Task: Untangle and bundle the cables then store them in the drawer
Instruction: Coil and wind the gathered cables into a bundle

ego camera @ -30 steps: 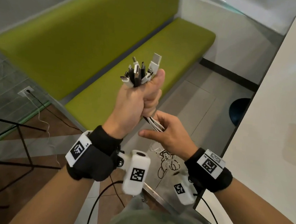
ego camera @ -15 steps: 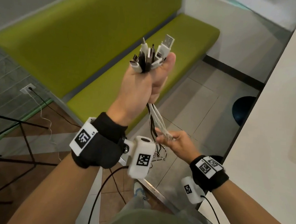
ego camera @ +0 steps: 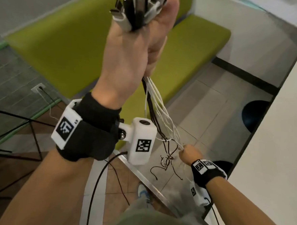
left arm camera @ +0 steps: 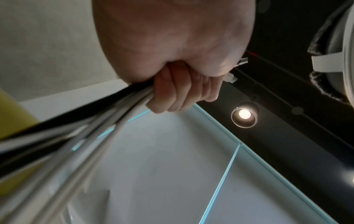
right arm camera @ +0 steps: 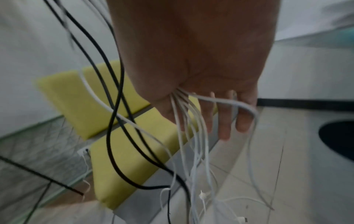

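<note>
My left hand (ego camera: pixel 145 42) is raised high and grips a bunch of black and white cables just below their plug ends (ego camera: pixel 133 9), which stick up out of the fist. The cables (ego camera: pixel 160 113) run down, pulled fairly straight, to my right hand (ego camera: pixel 189 154), which is closed round the white strands low at the centre right. Loose black ends (ego camera: pixel 165 164) dangle tangled beside it. The left wrist view shows fingers (left arm camera: pixel 182 94) curled round the cables (left arm camera: pixel 95 128). White strands (right arm camera: pixel 191 136) leave the right palm (right arm camera: pixel 201 75) in the right wrist view, and black ones (right arm camera: pixel 114 121) hang alongside. No drawer is in view.
A green bench (ego camera: pixel 70 42) stands ahead on the left. A white table (ego camera: pixel 274 138) runs along the right, with a dark round stool (ego camera: pixel 254 116) under its edge. A black wire frame (ego camera: pixel 20 129) stands at the left, and a metal floor strip (ego camera: pixel 148 179) lies below the hands.
My left hand has risen with the plug ends towards the camera. My right hand has slid down along the strands, away from the left, drawing them straighter.
</note>
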Available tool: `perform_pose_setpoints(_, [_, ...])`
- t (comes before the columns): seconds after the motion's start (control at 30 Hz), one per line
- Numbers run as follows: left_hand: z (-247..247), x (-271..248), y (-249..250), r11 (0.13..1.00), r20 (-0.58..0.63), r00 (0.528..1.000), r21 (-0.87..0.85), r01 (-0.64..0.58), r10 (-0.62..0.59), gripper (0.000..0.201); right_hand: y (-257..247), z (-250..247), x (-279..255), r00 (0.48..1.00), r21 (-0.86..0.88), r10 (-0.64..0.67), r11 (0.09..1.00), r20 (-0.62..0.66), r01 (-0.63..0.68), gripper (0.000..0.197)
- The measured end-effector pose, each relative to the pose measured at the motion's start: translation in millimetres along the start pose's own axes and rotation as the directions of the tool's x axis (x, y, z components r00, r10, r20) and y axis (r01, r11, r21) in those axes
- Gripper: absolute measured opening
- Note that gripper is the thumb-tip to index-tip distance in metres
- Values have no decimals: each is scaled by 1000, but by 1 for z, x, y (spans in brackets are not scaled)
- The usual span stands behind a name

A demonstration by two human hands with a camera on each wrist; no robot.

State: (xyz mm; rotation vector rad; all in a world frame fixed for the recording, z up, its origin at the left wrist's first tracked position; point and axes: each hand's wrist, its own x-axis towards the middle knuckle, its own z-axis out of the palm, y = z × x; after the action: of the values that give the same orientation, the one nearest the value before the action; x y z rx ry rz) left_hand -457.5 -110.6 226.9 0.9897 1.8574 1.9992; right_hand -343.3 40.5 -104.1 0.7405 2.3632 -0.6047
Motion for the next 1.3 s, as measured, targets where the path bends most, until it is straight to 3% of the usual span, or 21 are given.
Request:
perform_pose_setpoints(0.1, [2, -2, -2, 1000, -13, 1000, -28, 4, -4, 63, 5, -4, 8, 997, -279, 46, 958, -59, -61, 32])
perform_pose_setpoints(0.17, [-1, 1, 0, 1000, -31, 1000, -28, 0, -1, 61, 17, -1, 15, 994, -310, 103, 944, -33, -108, 33])
perform_pose_setpoints(0.27, [-1, 6, 2, 1000, -23, 1000, -17, -7, 7, 60, 29, 1, 20, 987, -175, 143, 976, 72, -128, 41])
perform_pose_setpoints(0.33, [5, 7, -3, 1000, -4, 1000, -1, 9, -9, 60, 29, -4, 20, 985, -37, 118, 993, 129, -114, 74])
perform_pose_setpoints(0.4, [14, 4, -10, 999, 9, 999, -4, 40, -40, 57, 19, -18, 13, 993, 133, -10, 991, 115, -6, 101])
perform_pose_setpoints(0.47, [22, 3, -16, 998, 5, 998, -3, 66, -66, 55, 0, -41, -5, 974, 269, -224, 940, 20, 211, 108])
perform_pose_setpoints(0.57, [32, 1, -21, 997, -3, 997, 5, 79, -79, 52, -39, -75, -53, 854, 432, -457, 737, -247, 519, 84])
perform_pose_setpoints(0.63, [36, -1, -25, 997, -19, 997, 0, 80, -80, 50, -62, -80, -66, 769, 483, -508, 598, -389, 640, 50])
perform_pose_setpoints(0.7, [39, -3, -28, 997, -23, 996, 7, 82, -82, 52, -76, -73, -61, 735, 463, -492, 573, -466, 676, 19])
perform_pose_setpoints(0.73, [39, -4, -29, 996, -25, 996, 7, 86, -86, 53, -78, -66, -53, 738, 427, -457, 611, -497, 666, 12])
perform_pose_setpoints(0.8, [37, -5, -27, 997, -29, 997, -21, 76, -77, 55, -76, -53, -34, 781, 360, -375, 730, -500, 581, 19])
perform_pose_setpoints(0.93, [24, -2, -14, 999, -36, 999, -52, 4, -6, 61, -57, -20, -9, 939, 238, -257, 920, -229, 310, 22])
perform_pose_setpoints(1.1, [7, 2, -5, 993, -50, 995, -89, 82, -87, 41, -42, 14, 19, 978, 110, -168, 977, -124, 182, 24])
perform_pose_setpoints(1.23, [5, 3, -2, 997, -70, 998, -80, -1, -5, 53, -30, 41, 48, 998, 112, -46, 993, 48, 41, 30])
perform_pose_setpoints(1.3, [12, -2, -2, 996, -55, 998, -93, -14, 9, 58, -24, 57, 63, 990, 127, -69, 990, 119, 53, 62])
